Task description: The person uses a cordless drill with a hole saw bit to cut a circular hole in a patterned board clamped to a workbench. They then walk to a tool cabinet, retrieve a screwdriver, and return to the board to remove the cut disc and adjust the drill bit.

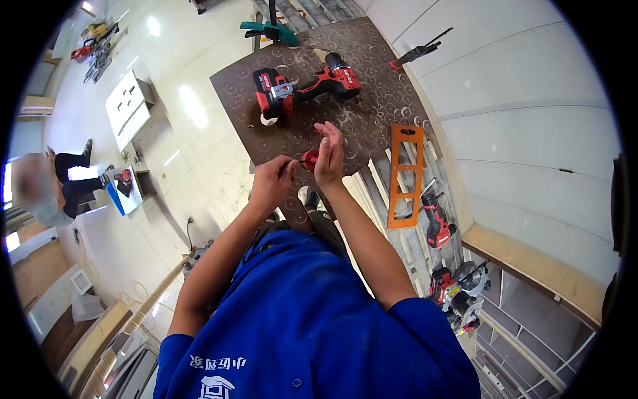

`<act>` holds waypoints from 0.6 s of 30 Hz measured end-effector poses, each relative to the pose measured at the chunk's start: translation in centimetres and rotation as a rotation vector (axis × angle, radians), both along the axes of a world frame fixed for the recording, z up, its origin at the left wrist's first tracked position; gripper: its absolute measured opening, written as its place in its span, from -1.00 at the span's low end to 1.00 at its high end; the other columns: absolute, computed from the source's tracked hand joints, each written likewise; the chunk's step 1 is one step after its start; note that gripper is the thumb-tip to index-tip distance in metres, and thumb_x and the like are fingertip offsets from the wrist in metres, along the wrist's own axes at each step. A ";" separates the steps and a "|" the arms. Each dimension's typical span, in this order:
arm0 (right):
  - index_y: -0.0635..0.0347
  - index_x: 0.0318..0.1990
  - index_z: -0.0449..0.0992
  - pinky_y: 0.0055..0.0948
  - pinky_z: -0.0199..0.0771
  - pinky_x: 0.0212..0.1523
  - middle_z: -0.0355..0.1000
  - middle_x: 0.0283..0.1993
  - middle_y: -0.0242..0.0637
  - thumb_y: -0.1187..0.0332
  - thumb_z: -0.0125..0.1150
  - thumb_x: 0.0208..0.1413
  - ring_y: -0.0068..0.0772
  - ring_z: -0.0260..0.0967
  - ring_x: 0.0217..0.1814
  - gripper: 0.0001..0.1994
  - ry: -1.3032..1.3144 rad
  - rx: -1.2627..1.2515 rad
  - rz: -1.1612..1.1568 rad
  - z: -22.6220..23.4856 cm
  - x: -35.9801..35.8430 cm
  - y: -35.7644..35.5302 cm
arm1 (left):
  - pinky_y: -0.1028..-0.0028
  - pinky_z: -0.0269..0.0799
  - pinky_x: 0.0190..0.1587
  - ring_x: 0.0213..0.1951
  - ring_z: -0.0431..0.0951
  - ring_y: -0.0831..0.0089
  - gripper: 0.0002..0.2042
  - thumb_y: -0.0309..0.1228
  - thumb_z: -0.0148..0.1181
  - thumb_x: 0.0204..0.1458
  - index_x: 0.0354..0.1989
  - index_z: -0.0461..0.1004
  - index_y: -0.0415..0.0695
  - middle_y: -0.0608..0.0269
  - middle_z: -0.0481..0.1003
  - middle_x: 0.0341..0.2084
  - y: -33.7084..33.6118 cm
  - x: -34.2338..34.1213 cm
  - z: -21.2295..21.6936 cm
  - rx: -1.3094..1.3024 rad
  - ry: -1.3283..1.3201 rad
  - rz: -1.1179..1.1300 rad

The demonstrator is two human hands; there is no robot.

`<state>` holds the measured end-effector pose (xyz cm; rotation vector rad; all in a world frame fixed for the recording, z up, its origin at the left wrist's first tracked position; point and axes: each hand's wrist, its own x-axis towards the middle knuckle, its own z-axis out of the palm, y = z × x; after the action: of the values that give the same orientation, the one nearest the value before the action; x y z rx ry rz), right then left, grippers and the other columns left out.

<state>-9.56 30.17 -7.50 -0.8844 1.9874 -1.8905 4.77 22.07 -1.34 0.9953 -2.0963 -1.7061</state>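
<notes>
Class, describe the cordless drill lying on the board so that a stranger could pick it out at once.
Find the dark brown board marked with circles. The red and black cordless drill lies on its far part, beyond both hands. Unlike the smaller red tool beside the orange template, it lies on the board itself.

Both forearms are raised toward twelve o'clock. The left hand [271, 179] is closed in a pinch; the right hand [329, 154] is held upright, fingers [330, 131] extended.
</notes>
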 end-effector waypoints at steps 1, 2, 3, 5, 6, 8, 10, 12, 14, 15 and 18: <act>0.41 0.26 0.20 -0.26 0.26 0.29 0.37 0.20 0.08 0.11 -0.20 0.41 -0.12 0.34 0.25 -0.49 -0.019 -0.022 -0.006 0.0 -0.1 -0.1 | 0.50 0.36 -0.50 -0.58 0.44 0.58 -0.83 -0.42 0.12 0.26 -0.28 0.56 -0.27 0.26 0.51 -0.62 -0.1 -0.2 0.1 -0.052 0.004 -0.018; 0.40 0.27 0.18 -0.25 0.23 0.31 0.36 0.20 0.06 0.07 -0.23 0.42 -0.13 0.32 0.26 -0.46 -0.053 -0.040 0.004 0.1 -0.1 -0.2 | 0.47 0.37 -0.50 -0.59 0.46 0.54 -0.83 -0.42 0.14 0.25 -0.28 0.57 -0.27 0.23 0.51 -0.63 -0.1 -0.4 0.5 -0.103 0.007 -0.037; 0.40 0.28 0.16 -0.24 0.20 0.34 0.35 0.21 0.05 0.03 -0.26 0.43 -0.15 0.31 0.28 -0.44 -0.086 -0.059 0.015 0.2 -0.2 -0.3 | 0.44 0.37 -0.50 -0.59 0.47 0.50 -0.83 -0.42 0.15 0.23 -0.29 0.57 -0.28 0.20 0.51 -0.64 -0.2 -0.7 0.9 -0.153 0.011 -0.056; 0.39 0.30 0.14 -0.23 0.17 0.36 0.34 0.21 0.03 -0.03 -0.30 0.43 -0.16 0.29 0.29 -0.40 -0.144 -0.094 0.029 0.4 -0.3 -0.5 | 0.39 0.40 -0.48 -0.59 0.51 0.40 -0.84 -0.42 0.18 0.20 -0.30 0.57 -0.28 0.12 0.50 -0.64 -0.5 -1.2 1.4 -0.275 0.006 -0.117; 0.39 0.30 0.13 -0.23 0.17 0.36 0.34 0.22 0.03 -0.05 -0.30 0.43 -0.17 0.29 0.29 -0.39 -0.168 -0.110 0.032 0.4 -0.3 -0.6 | 0.36 0.41 -0.47 -0.59 0.52 0.34 -0.84 -0.42 0.19 0.19 -0.30 0.57 -0.29 0.08 0.50 -0.64 -0.7 -1.4 1.5 -0.334 0.003 -0.149; 0.39 0.28 0.14 -0.24 0.21 0.33 0.36 0.20 0.00 -0.08 -0.29 0.42 -0.21 0.32 0.26 -0.37 -0.201 -0.149 0.027 0.4 -0.4 -1.0 | 0.35 0.42 -0.45 -0.57 0.55 0.29 -0.84 -0.42 0.19 0.18 -0.29 0.57 -0.28 0.05 0.52 -0.61 -0.9 -1.8 1.5 -0.421 0.014 -0.195; 0.44 0.27 0.15 -0.27 0.23 0.31 0.38 0.15 0.02 0.00 -0.27 0.43 -0.20 0.34 0.22 -0.41 -0.172 -0.163 0.006 0.1 -0.5 -1.3 | 0.34 0.43 -0.44 -0.55 0.57 0.25 -0.85 -0.43 0.20 0.17 -0.28 0.57 -0.28 0.03 0.53 -0.60 -0.9 -1.9 1.4 -0.456 0.017 -0.212; 0.46 0.23 0.18 -0.31 0.30 0.26 0.41 0.10 0.02 0.08 -0.25 0.44 -0.24 0.38 0.16 -0.48 -0.138 -0.174 -0.022 0.0 -0.5 -1.4 | 0.34 0.43 -0.44 -0.54 0.58 0.25 -0.87 -0.45 0.20 0.16 -0.28 0.57 -0.28 0.04 0.53 -0.59 -0.9 -1.8 1.3 -0.440 0.009 -0.200; 0.43 0.20 0.23 -0.33 0.33 0.22 0.43 0.07 0.00 0.14 -0.21 0.44 -0.26 0.40 0.13 -0.54 -0.149 -0.193 -0.045 -0.3 -0.6 -1.2 | 0.25 0.42 -0.42 -0.49 0.56 0.06 -0.87 -0.44 0.21 0.14 -0.32 0.55 -0.27 -0.05 0.53 -0.55 -0.6 -1.8 1.7 -0.352 -0.018 -0.170; 0.41 0.18 0.26 -0.35 0.34 0.20 0.44 0.06 -0.01 0.16 -0.19 0.43 -0.27 0.41 0.11 -0.57 -0.152 -0.202 -0.056 -0.4 -0.7 -1.0 | 0.20 0.41 -0.41 -0.46 0.54 -0.03 -0.87 -0.44 0.22 0.12 -0.33 0.54 -0.26 -0.09 0.52 -0.53 -0.5 -1.8 1.9 -0.308 -0.030 -0.154; 0.32 0.15 0.31 -0.35 0.29 0.24 0.45 0.08 -0.11 0.18 -0.16 0.43 -0.31 0.38 0.16 -0.62 -0.192 -0.117 -0.051 -1.1 -0.7 0.9 | 0.22 0.42 -0.42 -0.46 0.55 -0.01 -0.88 -0.44 0.23 0.11 -0.32 0.55 -0.25 -0.06 0.53 -0.50 -0.5 -1.6 1.4 -0.350 -0.069 -0.170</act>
<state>-10.26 31.09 -8.58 -0.6577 1.8189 -2.0536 3.17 21.53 0.07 0.8001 -2.4736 -1.3194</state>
